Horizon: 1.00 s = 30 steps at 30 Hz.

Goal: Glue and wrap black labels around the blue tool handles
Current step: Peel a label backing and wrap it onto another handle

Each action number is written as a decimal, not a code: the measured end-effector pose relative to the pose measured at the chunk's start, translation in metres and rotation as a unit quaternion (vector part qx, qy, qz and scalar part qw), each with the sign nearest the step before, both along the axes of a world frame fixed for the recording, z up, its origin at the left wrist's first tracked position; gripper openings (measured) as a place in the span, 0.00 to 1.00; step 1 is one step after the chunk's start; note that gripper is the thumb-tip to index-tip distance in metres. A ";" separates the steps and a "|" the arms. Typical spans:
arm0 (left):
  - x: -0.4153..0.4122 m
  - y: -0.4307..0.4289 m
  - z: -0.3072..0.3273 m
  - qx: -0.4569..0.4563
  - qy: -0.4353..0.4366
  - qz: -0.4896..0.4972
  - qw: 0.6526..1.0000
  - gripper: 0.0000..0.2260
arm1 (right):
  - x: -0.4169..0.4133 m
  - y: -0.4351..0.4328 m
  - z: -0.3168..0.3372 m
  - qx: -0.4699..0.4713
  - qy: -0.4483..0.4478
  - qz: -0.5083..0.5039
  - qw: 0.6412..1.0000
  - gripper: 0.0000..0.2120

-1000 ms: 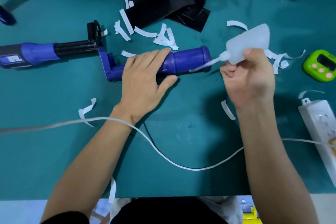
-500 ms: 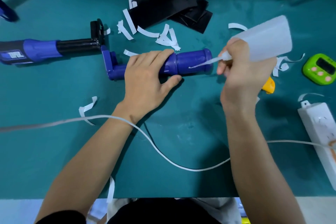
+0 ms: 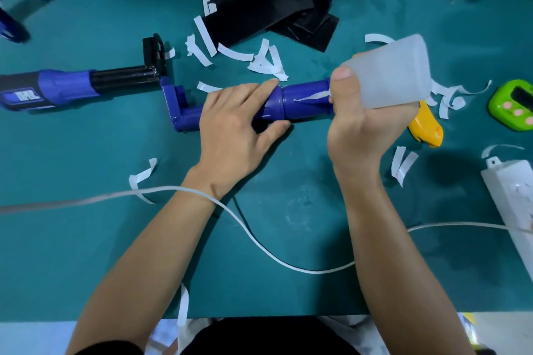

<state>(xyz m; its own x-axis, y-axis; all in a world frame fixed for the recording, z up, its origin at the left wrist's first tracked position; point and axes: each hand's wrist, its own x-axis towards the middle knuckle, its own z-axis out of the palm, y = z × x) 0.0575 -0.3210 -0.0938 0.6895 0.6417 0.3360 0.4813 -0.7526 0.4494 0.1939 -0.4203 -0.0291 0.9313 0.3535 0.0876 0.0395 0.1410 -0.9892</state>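
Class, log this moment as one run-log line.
step: applying glue | left hand: holds blue handle | right hand: grips glue bottle, nozzle at handle | black labels: lying behind, not yet applied

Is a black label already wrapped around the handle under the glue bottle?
No, the blue handle shows bare plastic; the black labels lie on the mat.

Left hand (image 3: 233,130) is lying palm-down over the blue tool handle (image 3: 305,101), fingers reaching across its top and thumb pressing its near side, clasping it. Right hand (image 3: 360,124), just to its right, is gripping the glue bottle (image 3: 395,75), which is tipping toward the left hand, thumb on top. Both bare forearms are angling inward.
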 end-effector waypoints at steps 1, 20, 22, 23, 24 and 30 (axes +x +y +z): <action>0.000 0.000 0.000 0.000 -0.002 0.001 1.000 0.25 | 0.000 0.000 0.002 -0.003 -0.005 0.007 1.000 0.13; -0.001 -0.001 -0.001 0.008 -0.002 0.002 1.000 0.26 | -0.003 -0.001 0.011 0.003 0.010 0.068 0.998 0.16; 0.000 -0.001 -0.001 0.007 -0.003 0.003 1.000 0.26 | -0.003 -0.001 0.011 0.005 0.009 0.070 0.998 0.16; 0.000 -0.001 -0.001 0.007 -0.002 0.003 1.000 0.26 | -0.003 -0.001 0.011 0.006 0.007 0.069 0.998 0.16; 0.000 -0.001 -0.001 0.007 -0.001 0.003 1.000 0.26 | -0.003 -0.001 0.011 0.006 0.006 0.070 0.998 0.16; 0.000 -0.001 -0.001 0.008 0.002 0.002 1.000 0.26 | -0.003 -0.002 0.011 0.005 0.004 0.078 0.997 0.17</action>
<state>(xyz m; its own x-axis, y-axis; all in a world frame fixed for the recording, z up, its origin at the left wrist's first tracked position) 0.0576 -0.3218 -0.0948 0.6886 0.6388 0.3431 0.4862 -0.7578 0.4351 0.1904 -0.4227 -0.0184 0.8661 0.4929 0.0834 0.0077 0.1538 -0.9881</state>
